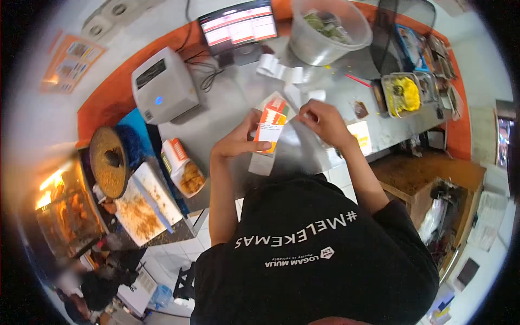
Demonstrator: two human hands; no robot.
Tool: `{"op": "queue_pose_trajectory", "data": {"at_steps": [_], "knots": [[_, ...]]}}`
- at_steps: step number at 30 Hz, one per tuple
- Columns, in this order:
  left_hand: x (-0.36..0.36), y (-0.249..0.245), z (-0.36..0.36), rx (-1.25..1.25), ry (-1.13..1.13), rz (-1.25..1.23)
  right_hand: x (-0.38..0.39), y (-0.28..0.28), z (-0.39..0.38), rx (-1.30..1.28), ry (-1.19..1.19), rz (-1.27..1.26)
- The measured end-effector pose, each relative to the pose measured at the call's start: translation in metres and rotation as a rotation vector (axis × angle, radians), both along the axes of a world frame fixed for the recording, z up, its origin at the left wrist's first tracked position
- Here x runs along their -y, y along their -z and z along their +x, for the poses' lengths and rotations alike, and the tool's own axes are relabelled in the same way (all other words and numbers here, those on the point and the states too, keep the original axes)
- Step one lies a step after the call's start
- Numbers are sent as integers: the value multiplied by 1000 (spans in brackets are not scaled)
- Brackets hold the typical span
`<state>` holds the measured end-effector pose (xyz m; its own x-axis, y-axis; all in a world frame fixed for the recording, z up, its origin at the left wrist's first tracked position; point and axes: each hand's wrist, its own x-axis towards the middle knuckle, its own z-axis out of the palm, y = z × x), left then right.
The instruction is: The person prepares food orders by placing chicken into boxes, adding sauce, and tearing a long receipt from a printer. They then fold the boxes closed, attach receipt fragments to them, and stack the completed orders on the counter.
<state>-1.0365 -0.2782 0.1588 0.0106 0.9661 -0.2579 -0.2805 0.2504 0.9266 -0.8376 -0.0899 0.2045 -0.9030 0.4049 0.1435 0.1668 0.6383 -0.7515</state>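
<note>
My left hand [241, 140] grips an orange-and-white paper packet [270, 127] by its lower edge, just above the steel counter [227, 103]. My right hand [320, 120] is to the right of it, fingertips pinched together on a thin white paper slip near the packet's upper corner. A white receipt strip [262, 163] lies on the counter under the packet. Another small white slip [316, 95] lies beyond my right hand.
A white label printer [164, 86] and an order screen [239, 25] stand at the back. A clear tub of greens [329, 30], metal trays of yellow food [405, 95], an open box of fried food [183, 168] and a crumb tray [145, 206] surround the counter.
</note>
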Motion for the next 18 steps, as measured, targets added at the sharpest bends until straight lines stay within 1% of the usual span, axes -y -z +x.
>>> {"op": "queue_pose_trajectory", "data": {"at_steps": [1, 2, 3, 4, 5, 6, 7, 8, 9, 10, 11, 12, 13, 14, 15, 16, 17, 18], "knots": [[-13, 2, 8, 10, 19, 14, -21, 9, 12, 36, 126, -76], [-27, 3, 17, -420, -70, -18, -45, 19, 26, 68, 245, -153], [-38, 3, 27, -852, -172, -55, -75, 28, 41, 100, 309, -87], [-47, -10, 41, -993, -173, -134, -107, 46, 60, 152, 381, -35], [-56, 4, 51, -1001, -186, -137, -136, 63, 80, 222, 480, 53], [-64, 33, 60, -1135, -210, -105, -174, 94, 103, 347, 507, 39], [-67, 50, 67, -1268, -233, -90, -219, 151, 135, 403, 442, 208], [-69, 52, 72, -1332, -258, -16, -232, 146, 145, 602, 290, 287], [-62, 52, 73, -1412, -286, 32, -257, 185, 162, 579, 308, 225], [-54, 38, 76, -1352, -345, 47, -252, 180, 159, 754, 342, 294], [-42, 24, 74, -1294, -411, 67, -290, 235, 174, 1023, 320, 338], [-17, 24, 66, -1328, -444, -16, -292, 234, 164, 1167, 150, 164], [7, 29, 57, -1293, -634, -62, -300, 252, 175, 1084, 200, 200], [25, 35, 45, -1254, -817, -73, -313, 285, 193, 978, 329, 448], [58, 47, 28, -1380, -932, -104, -310, 297, 196, 733, 225, 772], [97, 53, 8, -1492, -1044, -128, -318, 298, 193, 827, -21, 724], [130, 44, -2, -1498, -1064, -377, -298, 267, 178, 1005, -119, 807], [161, 37, -10, -1481, -1073, -626, -304, 272, 181, 888, -30, 681]]}}
